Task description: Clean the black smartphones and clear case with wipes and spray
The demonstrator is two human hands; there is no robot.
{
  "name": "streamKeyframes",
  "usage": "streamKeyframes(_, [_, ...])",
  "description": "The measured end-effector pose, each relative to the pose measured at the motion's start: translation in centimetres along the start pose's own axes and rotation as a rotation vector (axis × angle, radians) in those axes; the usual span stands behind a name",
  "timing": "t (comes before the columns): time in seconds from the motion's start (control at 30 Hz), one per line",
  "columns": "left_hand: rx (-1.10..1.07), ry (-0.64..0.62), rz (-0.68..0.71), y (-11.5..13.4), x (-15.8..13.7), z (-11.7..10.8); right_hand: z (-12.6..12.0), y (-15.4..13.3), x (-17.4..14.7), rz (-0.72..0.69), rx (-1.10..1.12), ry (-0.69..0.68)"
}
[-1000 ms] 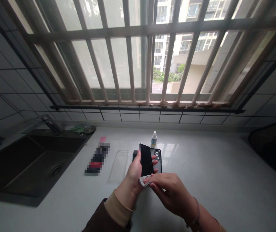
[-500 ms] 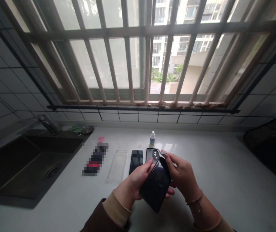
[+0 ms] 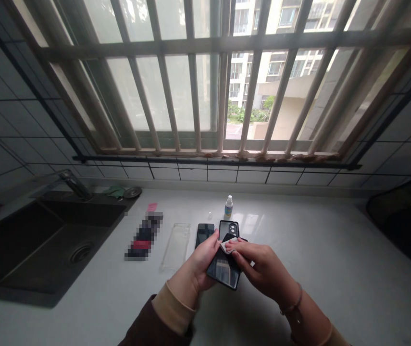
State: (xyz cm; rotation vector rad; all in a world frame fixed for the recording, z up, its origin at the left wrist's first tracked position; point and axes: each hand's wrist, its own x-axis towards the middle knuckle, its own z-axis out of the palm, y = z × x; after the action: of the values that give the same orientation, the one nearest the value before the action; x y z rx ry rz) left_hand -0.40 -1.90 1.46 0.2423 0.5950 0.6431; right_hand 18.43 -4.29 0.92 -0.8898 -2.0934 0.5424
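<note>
A black smartphone lies tilted in my left hand, which is closed around its left edge with the thumb along the side. My right hand presses a folded white cloth or tissue onto the upper part of the dark screen, fingers closed over it. Just behind the phone lies a black-rimmed phone case with camera holes. A second dark phone rests on the counter, partly hidden by my left hand. Left of it is a clear phone case.
A small white spray bottle stands behind the cases, beside its clear cap. A pink slip and a blurred-out item lie further left. The sink with its faucet is at the left; a dark bag-like object sits at right.
My right hand has moved left and down from the phone's top corner onto its screen, bringing the white cloth with it. The phone now lies flatter in my left hand.
</note>
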Motion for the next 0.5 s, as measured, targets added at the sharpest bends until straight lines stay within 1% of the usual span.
streamKeyframes(0.17, [-0.034, 0.113, 0.071, 0.4, -0.3, 0.6, 0.3, -1.3, -0.1, -0.112, 0.069, -0.067])
streamKeyframes(0.3, [-0.044, 0.084, 0.051, 0.5, -0.2, 0.5, 0.2, -2.1, -0.2, -0.169, 0.096, -0.088])
streamKeyframes(0.4, [-0.090, 0.054, 0.022, 0.5, 0.1, 0.0, 0.2, -2.8, -0.1, -0.206, 0.127, -0.064])
streamKeyframes(0.5, [-0.110, 0.056, 0.012, 0.6, 0.3, -0.7, 0.1, -3.5, -0.1, -0.229, 0.193, -0.051])
